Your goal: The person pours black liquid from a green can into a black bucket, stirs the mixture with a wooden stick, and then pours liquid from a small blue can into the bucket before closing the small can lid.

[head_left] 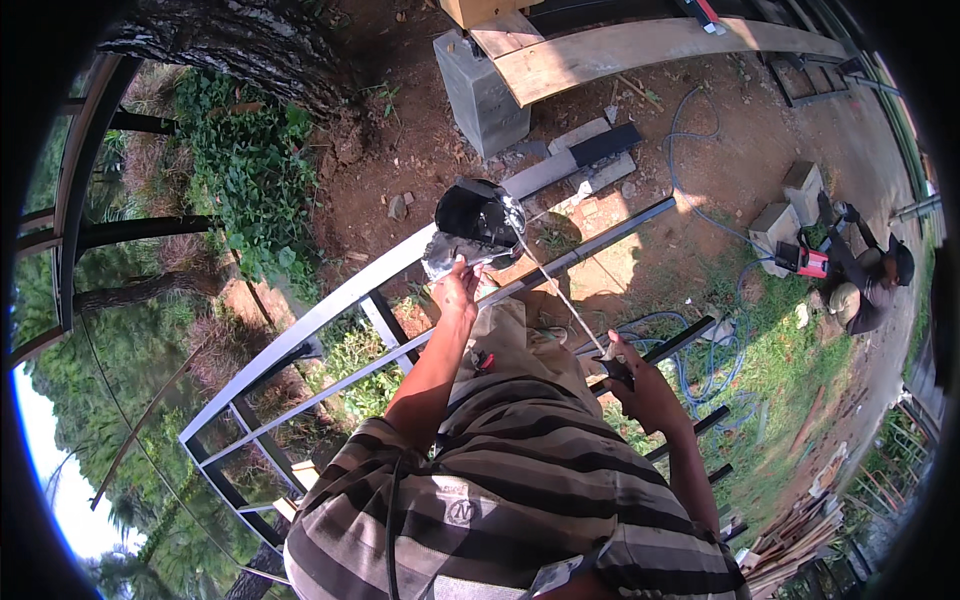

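Left hand (pixel 457 292) pinching edge of smeared black container (pixel 468 212); right hand (pixel 640 390) closed around dark handle (pixel 617 373)
Thin pale rod (pixel 565 300) between right hand and container; metal frame (pixel 400 257) below

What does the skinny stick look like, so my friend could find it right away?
Find the big metal frame slanting across the picture, then the person's right hand, right of centre. From there a long straight pale stick slants up and left to a hollow black object with white smears. It's thinner than the frame's bars and, unlike the loopy blue hose, doesn't curl.
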Demonstrator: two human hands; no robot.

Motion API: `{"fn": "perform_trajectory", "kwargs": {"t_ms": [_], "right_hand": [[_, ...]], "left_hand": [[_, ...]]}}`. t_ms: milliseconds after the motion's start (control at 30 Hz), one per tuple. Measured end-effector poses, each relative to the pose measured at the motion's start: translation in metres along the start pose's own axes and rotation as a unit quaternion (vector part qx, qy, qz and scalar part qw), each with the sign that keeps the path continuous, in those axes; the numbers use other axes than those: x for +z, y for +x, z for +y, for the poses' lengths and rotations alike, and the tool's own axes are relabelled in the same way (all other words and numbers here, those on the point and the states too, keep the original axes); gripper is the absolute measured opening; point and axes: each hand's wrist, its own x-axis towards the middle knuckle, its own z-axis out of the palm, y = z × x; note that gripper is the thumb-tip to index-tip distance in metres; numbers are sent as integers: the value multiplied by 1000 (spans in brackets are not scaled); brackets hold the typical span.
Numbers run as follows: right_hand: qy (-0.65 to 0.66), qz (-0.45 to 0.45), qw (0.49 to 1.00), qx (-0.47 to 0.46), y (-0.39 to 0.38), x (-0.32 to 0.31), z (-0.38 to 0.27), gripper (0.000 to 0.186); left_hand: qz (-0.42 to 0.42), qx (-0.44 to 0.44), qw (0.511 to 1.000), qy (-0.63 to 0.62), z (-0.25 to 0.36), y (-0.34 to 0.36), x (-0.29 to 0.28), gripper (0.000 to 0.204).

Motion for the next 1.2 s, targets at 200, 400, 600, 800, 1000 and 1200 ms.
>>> {"fn": "perform_trajectory", "kwargs": {"t_ms": [200,400,600,800,1000,1200], "right_hand": [[-37,70,995,59,-119,-29,50,75],[83,161,982,46,-201,8,130,75],[81,278,955,63,-209,33,160,77],[4,322,935,147,-185,1,175,69],[-3,348,921,176,-152,-63,191,62],[-20,325,925,196,-142,-137,175,62]], "left_hand": [[-84,18,989,120,-87,-40,18,26],[-155,36,950,268,-142,-91,82,28],[-275,86,879,380,-195,-111,137,26],[-367,121,809,444,-227,-131,202,22],[-437,80,775,450,-265,-136,271,18],[-431,23,774,464,-276,-150,335,20]]}}
